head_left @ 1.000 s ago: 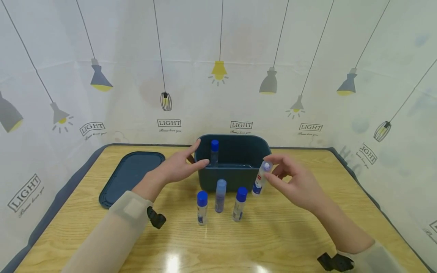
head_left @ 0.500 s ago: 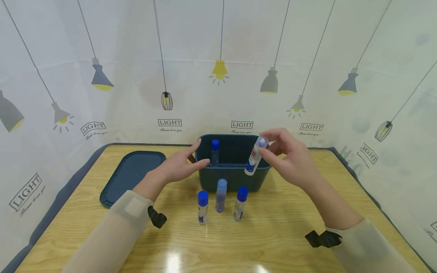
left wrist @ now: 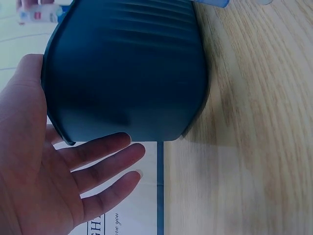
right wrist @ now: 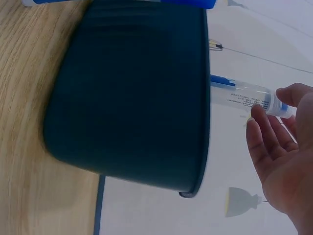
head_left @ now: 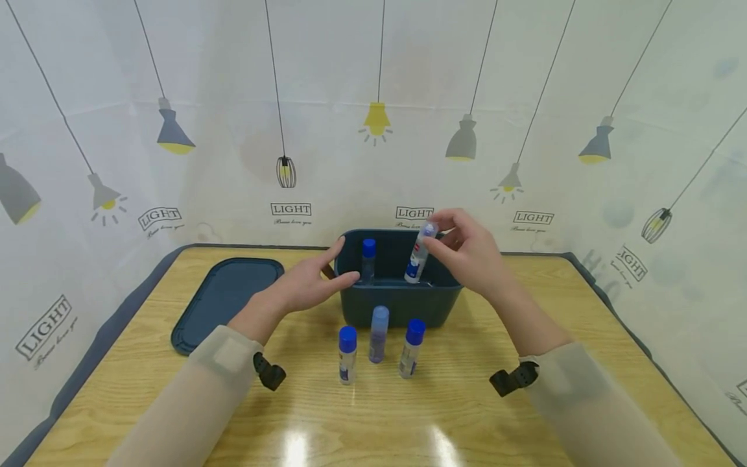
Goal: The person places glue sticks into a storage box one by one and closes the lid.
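My right hand (head_left: 467,250) pinches a clear glue stick (head_left: 416,261) with a red-and-blue label by its upper end. It hangs tilted over the right half of a dark teal bin (head_left: 403,305), its lower end below the rim. In the right wrist view the thumb and fingertips close round the end of that glue stick (right wrist: 249,96). My left hand (head_left: 306,283) rests on the bin's left end, thumb over the rim; its fingers lie fairly straight along the outer wall (left wrist: 122,88) in the left wrist view. Another blue-capped glue stick (head_left: 368,256) stands inside the bin.
In front of the bin stand three upright glue sticks: a blue-capped one (head_left: 347,355) at left, a pale-capped one (head_left: 378,334) in the middle, a blue-capped one (head_left: 411,349) at right. A dark lid (head_left: 227,301) lies left on the wooden table (head_left: 496,415).
My right hand has lifted the glue stick from the table at the bin's right front corner, moved it up and left, and lowered it partly into the bin. The left hand has stayed.
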Demonstrator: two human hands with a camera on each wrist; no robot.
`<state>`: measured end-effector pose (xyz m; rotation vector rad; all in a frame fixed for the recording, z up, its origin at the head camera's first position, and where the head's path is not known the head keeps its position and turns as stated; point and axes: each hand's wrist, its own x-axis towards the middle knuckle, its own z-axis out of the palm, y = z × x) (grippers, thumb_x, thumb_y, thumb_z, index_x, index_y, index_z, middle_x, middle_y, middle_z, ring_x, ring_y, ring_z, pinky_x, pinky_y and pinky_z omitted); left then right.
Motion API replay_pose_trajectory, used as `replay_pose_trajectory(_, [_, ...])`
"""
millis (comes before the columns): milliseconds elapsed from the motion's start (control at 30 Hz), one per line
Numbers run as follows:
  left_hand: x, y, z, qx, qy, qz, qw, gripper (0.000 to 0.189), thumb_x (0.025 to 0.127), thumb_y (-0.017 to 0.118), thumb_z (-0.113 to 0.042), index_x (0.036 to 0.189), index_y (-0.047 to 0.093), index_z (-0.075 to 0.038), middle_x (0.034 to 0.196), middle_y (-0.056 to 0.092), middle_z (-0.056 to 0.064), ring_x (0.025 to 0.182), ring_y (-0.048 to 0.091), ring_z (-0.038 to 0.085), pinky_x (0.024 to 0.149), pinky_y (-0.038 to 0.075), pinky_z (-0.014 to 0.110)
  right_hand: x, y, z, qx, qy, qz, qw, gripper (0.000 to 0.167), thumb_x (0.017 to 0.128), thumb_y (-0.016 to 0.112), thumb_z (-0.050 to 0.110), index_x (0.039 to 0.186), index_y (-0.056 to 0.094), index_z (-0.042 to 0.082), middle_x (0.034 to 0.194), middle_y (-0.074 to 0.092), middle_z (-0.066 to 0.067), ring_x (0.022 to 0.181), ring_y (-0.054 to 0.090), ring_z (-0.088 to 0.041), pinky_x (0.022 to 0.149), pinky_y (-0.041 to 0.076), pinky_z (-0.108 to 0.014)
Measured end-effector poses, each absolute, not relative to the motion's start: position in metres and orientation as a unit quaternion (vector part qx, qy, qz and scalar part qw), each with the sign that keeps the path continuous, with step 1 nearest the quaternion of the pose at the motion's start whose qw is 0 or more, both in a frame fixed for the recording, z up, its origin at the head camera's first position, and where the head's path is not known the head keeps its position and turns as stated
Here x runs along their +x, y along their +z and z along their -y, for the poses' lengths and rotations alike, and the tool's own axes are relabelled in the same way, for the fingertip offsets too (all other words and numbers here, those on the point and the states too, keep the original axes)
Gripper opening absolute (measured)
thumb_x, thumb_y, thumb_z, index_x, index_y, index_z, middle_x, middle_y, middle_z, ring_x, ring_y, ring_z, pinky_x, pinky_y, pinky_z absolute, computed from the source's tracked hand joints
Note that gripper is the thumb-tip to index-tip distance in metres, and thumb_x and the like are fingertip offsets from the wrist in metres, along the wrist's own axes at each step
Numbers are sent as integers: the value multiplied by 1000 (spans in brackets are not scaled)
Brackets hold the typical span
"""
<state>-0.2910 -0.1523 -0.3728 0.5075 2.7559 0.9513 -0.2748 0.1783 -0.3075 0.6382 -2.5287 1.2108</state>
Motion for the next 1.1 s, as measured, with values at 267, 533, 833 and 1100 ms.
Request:
replay_pose_trajectory(267, [-291,-373,152,171,320,-927,90,99,101,55,-81,177,5,-42,144,66,12,119,68,29,101,56,53,-304,-324,-164,199,403,888,95,38,108,72,29,142,64,14,124,71,-11,96,71,-28,80,57,-40])
replay_pose_trajectory(533, [-292,-374,152,167,322,-927,91,100,99,55,-83,177,6,-44,146,66,11,119,69,29,101,57,53,-326,-339,-151,186,371,908,61,34,108,72,27,139,65,12,131,74,-15,104,70,-33,87,59,-47])
replay_pose_trajectory(833, [-292,-373,152,169,324,-926,92,99,100,54,-83,177,5,-44,147,66,12,120,70,30,102,57,53,-344,-347,-142,172,337,925,22,34,109,71,29,138,67,12,132,74,-14,111,71,-33,95,60,-50])
replay_pose_trajectory(1100, [-292,-374,153,167,326,-926,95,99,100,54,-83,176,5,-45,148,65,12,120,69,30,103,56,54,-353,-354,-137,167,320,933,-10,30,111,69,21,138,67,10,131,75,-15,108,75,-31,96,61,-47])
